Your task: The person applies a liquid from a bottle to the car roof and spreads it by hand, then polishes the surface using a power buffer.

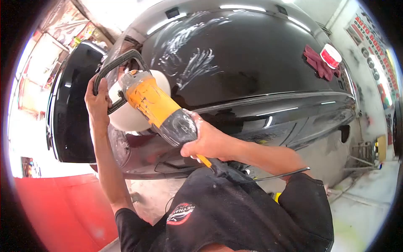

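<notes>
An orange and black car polisher [153, 101] slants across the view, its white round pad [126, 113] at the far end over the edge of a black car. My left hand [98, 101] is closed around the black loop handle [119, 59] at the polisher's head. Further back, my right hand [205, 136] wraps the black rear grip, with the thumb toward me. White streaks of compound [197, 65] smear the glossy black car panel [252, 59] beyond the pad. The pad hides the panel beneath it.
A maroon cloth [317, 63] and a white tub with a red label [331, 56] rest on the panel's right side. The power cord [273, 176] runs by my right forearm. An open car door [75, 105] stands at left, above a red surface [67, 210].
</notes>
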The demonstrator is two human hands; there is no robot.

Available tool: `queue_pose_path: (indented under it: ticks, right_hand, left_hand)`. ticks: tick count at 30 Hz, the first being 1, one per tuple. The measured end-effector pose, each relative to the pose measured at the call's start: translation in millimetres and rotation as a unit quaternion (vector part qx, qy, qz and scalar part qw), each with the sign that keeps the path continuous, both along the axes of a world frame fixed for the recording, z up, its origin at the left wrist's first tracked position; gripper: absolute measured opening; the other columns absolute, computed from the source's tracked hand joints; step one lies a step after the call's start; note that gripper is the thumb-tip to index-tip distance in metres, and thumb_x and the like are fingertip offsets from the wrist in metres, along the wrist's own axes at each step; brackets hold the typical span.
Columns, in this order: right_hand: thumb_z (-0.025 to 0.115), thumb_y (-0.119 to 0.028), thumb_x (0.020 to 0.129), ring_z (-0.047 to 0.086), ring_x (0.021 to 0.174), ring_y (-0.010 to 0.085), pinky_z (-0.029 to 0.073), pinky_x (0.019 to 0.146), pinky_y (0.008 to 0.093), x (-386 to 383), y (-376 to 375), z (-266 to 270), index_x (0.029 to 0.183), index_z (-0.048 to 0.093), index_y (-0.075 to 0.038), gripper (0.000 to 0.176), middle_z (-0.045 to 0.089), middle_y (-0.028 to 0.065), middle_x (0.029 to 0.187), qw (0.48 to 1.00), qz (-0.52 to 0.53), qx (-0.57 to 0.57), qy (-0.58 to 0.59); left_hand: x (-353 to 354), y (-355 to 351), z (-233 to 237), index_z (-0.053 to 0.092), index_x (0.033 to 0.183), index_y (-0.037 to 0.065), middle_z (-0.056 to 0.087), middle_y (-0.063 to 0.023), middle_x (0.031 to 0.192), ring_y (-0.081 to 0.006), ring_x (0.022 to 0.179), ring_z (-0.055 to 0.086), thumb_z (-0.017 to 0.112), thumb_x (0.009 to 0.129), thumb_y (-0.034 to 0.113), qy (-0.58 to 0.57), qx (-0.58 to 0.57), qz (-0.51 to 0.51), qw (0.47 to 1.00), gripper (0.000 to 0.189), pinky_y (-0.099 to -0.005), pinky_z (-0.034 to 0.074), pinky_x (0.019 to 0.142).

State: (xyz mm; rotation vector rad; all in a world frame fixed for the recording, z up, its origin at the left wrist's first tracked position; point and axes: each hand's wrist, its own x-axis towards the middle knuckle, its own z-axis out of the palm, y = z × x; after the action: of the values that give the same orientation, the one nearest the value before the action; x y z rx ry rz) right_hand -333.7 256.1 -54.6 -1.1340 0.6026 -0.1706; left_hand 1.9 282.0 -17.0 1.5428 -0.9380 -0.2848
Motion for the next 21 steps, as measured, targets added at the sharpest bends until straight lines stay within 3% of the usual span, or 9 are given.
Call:
queue_pose_path:
  ticks: [6, 7, 9, 10, 11, 13, 14, 16, 21]
  right_hand:
    - [0.078, 0.002, 0.075, 0.061, 0.085, 0.0103, 0.053, 0.072, 0.0281, -98.7, -3.1, -23.1, 0.156, 0.02, -0.007, 0.1, 0.058, 0.009, 0.119, 0.992, -0.103, -0.078, -0.017]
    - [0.079, 0.001, 0.074, 0.062, 0.085, 0.0113, 0.054, 0.073, 0.0284, -115.8, 0.6, -25.3, 0.156, 0.019, -0.006, 0.101, 0.059, 0.0098, 0.119, 0.988, -0.127, -0.09, -0.006]
    - [0.08, 0.0, 0.073, 0.064, 0.087, 0.0133, 0.055, 0.074, 0.0289, -150.2, 8.2, -29.5, 0.157, 0.018, -0.006, 0.104, 0.059, 0.0115, 0.12, 0.978, -0.175, -0.113, 0.018]
    - [0.08, 0.0, 0.071, 0.065, 0.087, 0.0151, 0.056, 0.072, 0.0304, -164.6, 14.0, -30.1, 0.158, 0.016, -0.007, 0.108, 0.059, 0.0142, 0.123, 0.972, -0.211, -0.105, 0.024]
    - [0.081, 0.0, 0.07, 0.066, 0.085, 0.0164, 0.057, 0.07, 0.0313, -179.2, 20.2, -32.2, 0.158, 0.016, -0.007, 0.11, 0.06, 0.0154, 0.121, 0.965, -0.248, -0.085, 0.029]
    - [0.082, 0.002, 0.068, 0.067, 0.079, 0.0185, 0.057, 0.064, 0.0324, -208.3, 31.7, -37.7, 0.156, 0.018, -0.007, 0.109, 0.063, 0.0164, 0.113, 0.945, -0.323, -0.037, 0.035]
    - [0.082, 0.002, 0.067, 0.067, 0.075, 0.0192, 0.057, 0.061, 0.0327, -220.1, 34.8, -39.0, 0.155, 0.021, -0.008, 0.108, 0.066, 0.0161, 0.106, 0.934, -0.355, -0.007, 0.036]
    - [0.08, 0.005, 0.064, 0.065, 0.067, 0.0207, 0.056, 0.054, 0.0337, -232.8, 33.8, -29.6, 0.144, 0.033, -0.006, 0.093, 0.065, 0.0133, 0.087, 0.904, -0.424, 0.003, 0.043]
    - [0.07, 0.006, 0.065, 0.062, 0.059, 0.0196, 0.054, 0.05, 0.0331, -254.5, 36.5, -42.4, 0.132, 0.04, -0.005, 0.075, 0.062, 0.0113, 0.082, 0.872, -0.486, -0.044, 0.037]
  left_hand:
    - [-114.5, -50.9, 11.5, 0.068, 0.112, 0.007, 0.045, 0.0065, 0.066, -0.0029, 0.052, 0.039, 0.07, 0.098, 0.026, -0.114, 0.038, -0.016, 0.993, 0.024, -0.0223, 0.032, 0.045]
    - [-129.8, -58.7, 11.1, 0.067, 0.114, 0.005, 0.056, 0.0, 0.072, -0.0096, 0.057, 0.049, 0.069, 0.098, 0.023, -0.13, 0.047, -0.032, 0.99, 0.024, -0.0271, 0.043, 0.053]
    - [-166.7, -83.6, 6.8, 0.065, 0.116, 0.002, 0.069, -0.0104, 0.086, -0.0186, 0.071, 0.063, 0.069, 0.096, 0.021, -0.235, -0.015, -0.057, 0.97, 0.027, -0.0341, 0.052, 0.068]
    - [-188.4, -96.3, 10.0, 0.065, 0.117, 0.002, 0.071, -0.0144, 0.094, -0.0231, 0.079, 0.067, 0.07, 0.095, 0.021, -0.207, -0.011, -0.096, 0.973, 0.029, -0.0367, 0.053, 0.075]
    - [-210.6, -109.3, 13.6, 0.065, 0.118, 0.002, 0.073, -0.0183, 0.102, -0.0277, 0.088, 0.071, 0.07, 0.094, 0.021, -0.18, -0.006, -0.133, 0.975, 0.031, -0.0392, 0.054, 0.082]
    - [-250.1, -144.7, 6.9, 0.063, 0.126, 0.003, 0.073, -0.0171, 0.102, -0.02, 0.073, 0.069, 0.07, 0.096, 0.024, -0.291, -0.115, -0.163, 0.936, 0.038, -0.0348, 0.054, 0.067]
    - [-276.2, -152.2, 13.4, 0.063, 0.128, 0.004, 0.073, -0.0214, 0.107, -0.0275, 0.083, 0.074, 0.071, 0.094, 0.027, -0.225, -0.045, -0.201, 0.952, 0.043, -0.0403, 0.056, 0.076]
    - [-319.5, -175.3, 18.6, 0.065, 0.117, 0.001, 0.072, -0.023, 0.099, -0.0339, 0.087, 0.073, 0.073, 0.09, 0.033, -0.158, -0.007, -0.264, 0.952, 0.043, -0.0452, 0.056, 0.082]
    - [-367.2, -202.3, 5.7, 0.065, 0.102, -0.002, 0.07, -0.0274, 0.093, -0.045, 0.093, 0.069, 0.073, 0.086, 0.016, -0.133, 0.013, -0.266, 0.955, 0.025, -0.0504, 0.055, 0.083]
